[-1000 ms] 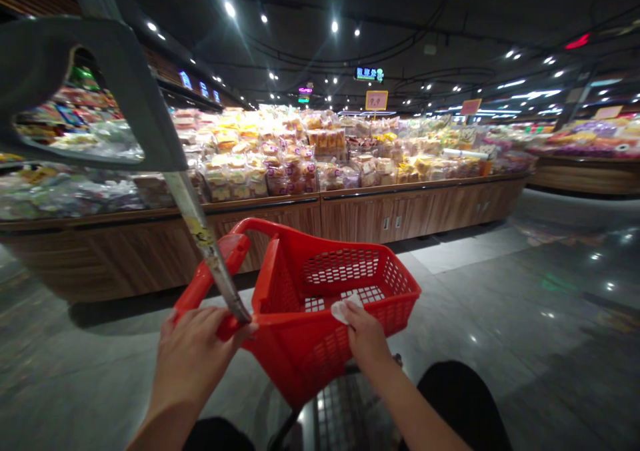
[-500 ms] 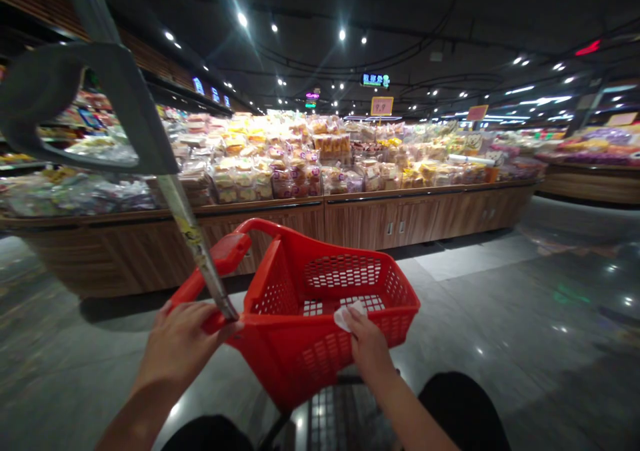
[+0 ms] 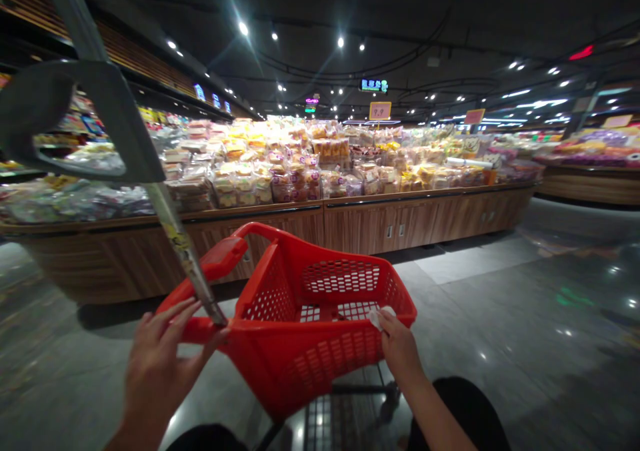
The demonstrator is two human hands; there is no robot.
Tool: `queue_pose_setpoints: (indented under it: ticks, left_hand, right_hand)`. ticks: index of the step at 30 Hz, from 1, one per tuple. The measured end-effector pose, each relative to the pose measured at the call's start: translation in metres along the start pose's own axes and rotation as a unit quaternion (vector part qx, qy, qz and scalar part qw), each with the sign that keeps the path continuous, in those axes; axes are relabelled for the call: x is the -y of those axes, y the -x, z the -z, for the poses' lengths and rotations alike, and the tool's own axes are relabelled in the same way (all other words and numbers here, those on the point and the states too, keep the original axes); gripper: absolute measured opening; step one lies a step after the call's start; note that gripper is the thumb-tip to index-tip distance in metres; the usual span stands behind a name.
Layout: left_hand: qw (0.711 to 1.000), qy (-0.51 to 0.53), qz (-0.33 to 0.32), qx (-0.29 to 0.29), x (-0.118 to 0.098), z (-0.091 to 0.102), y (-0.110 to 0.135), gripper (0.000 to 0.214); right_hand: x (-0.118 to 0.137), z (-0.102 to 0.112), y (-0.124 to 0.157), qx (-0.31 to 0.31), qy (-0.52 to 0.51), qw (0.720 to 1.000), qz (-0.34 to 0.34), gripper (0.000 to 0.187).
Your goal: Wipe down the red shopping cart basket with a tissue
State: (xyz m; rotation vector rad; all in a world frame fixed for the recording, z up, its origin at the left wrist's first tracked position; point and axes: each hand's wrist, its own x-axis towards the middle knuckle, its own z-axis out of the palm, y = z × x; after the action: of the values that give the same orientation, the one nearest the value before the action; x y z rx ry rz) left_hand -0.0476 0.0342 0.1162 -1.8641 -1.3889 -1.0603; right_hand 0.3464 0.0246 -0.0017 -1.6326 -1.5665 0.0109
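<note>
A shopper's left hand (image 3: 163, 361), lower left of the frame, rests with fingers spread on the red handle (image 3: 220, 259) of a shopping cart (image 3: 300, 364), thumb beside the foot of a metal pole (image 3: 183, 251); the fingers are apart rather than wrapped round the bar. The right hand (image 3: 403, 354), right of center, pinches a crumpled white wipe (image 3: 379, 317), tissue or cloth, at the near rim of the cart's red plastic basket, which fills the middle of the frame.

The light left-hand contact appears the weak point: a firm push on the rim could swing or roll the cart, as a caster (image 3: 390, 404) shows below and nothing visible chocks it. The wad, thin and held by the fingertips, could tear, snag on the basket's perforated wall or slip inside. The pole, topped by a gray loop (image 3: 137, 147) at upper left, leans close to the left hand and might knock the knuckles or catch the fingers if the cart turned. Behind, a wood-paneled display counter (image 3: 360, 227) piled with bagged baked goods (image 3: 295, 171) spans the frame; a cart rolling away could bump its panels.
</note>
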Motion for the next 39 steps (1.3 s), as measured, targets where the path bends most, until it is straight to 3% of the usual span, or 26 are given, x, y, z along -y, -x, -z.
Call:
queue_pose_setpoints:
  ticks: [2, 3, 5, 8, 10, 11, 16, 20, 23, 26, 31, 36, 39]
  left_hand:
    - [0.995, 0.028, -0.04, -0.083, -0.024, -0.001, 0.013, 0.043]
    - [0.993, 0.061, -0.075, -0.072, -0.04, -0.004, 0.017, 0.037]
    - [0.983, 0.128, -0.128, 0.019, -0.075, -0.014, 0.018, 0.021]
    - [0.976, 0.105, -0.119, 0.152, -0.121, -0.04, 0.009, 0.034]
    - [0.965, 0.056, -0.094, 0.237, -0.14, -0.058, 0.003, 0.034]
    - [0.964, 0.042, -0.081, 0.252, -0.145, -0.064, 0.001, 0.029]
    - [0.961, 0.024, -0.059, 0.267, -0.14, -0.074, 0.002, 0.021]
    - [0.96, 0.019, -0.057, 0.273, -0.125, -0.072, 0.0, 0.024]
    - [0.961, 0.012, -0.048, 0.273, -0.117, -0.073, -0.002, 0.027]
    - [0.961, 0.01, -0.044, 0.271, -0.114, -0.074, -0.003, 0.03]
    - [0.962, 0.008, -0.045, 0.269, -0.114, -0.073, -0.002, 0.033]
    - [0.962, 0.002, -0.048, 0.269, -0.113, -0.075, -0.002, 0.032]
    - [0.963, -0.004, -0.046, 0.267, -0.113, -0.075, -0.002, 0.032]
  right_hand:
    - [0.002, -0.004, 0.001, 0.0, -0.004, 1.0, 0.005, 0.046]
    - [0.002, -0.005, 0.001, 0.0, -0.005, 1.0, 0.007, 0.046]
    - [0.001, -0.005, 0.0, 0.001, -0.004, 1.0, 0.011, 0.046]
    - [0.005, -0.007, 0.0, 0.002, 0.012, 1.0, 0.01, 0.045]
    - [0.013, -0.013, 0.002, 0.008, 0.021, 1.0, 0.017, 0.046]
    - [0.019, -0.018, 0.004, 0.012, 0.019, 0.999, 0.03, 0.048]
    - [0.036, -0.03, 0.009, 0.029, -0.014, 0.995, 0.098, 0.058]
    - [0.01, -0.012, 0.006, 0.029, 0.004, 0.998, 0.064, 0.049]
    - [-0.008, -0.002, 0.008, -0.009, 0.028, 0.999, 0.013, 0.048]
    - [-0.002, -0.011, 0.013, -0.021, 0.036, 0.999, 0.012, 0.055]
    - [0.019, -0.025, 0.012, 0.025, -0.008, 0.997, 0.072, 0.059]
    - [-0.013, 0.003, 0.004, 0.005, 0.009, 1.0, 0.008, 0.052]
    - [-0.019, 0.003, 0.005, -0.009, 0.039, 0.999, -0.018, 0.051]
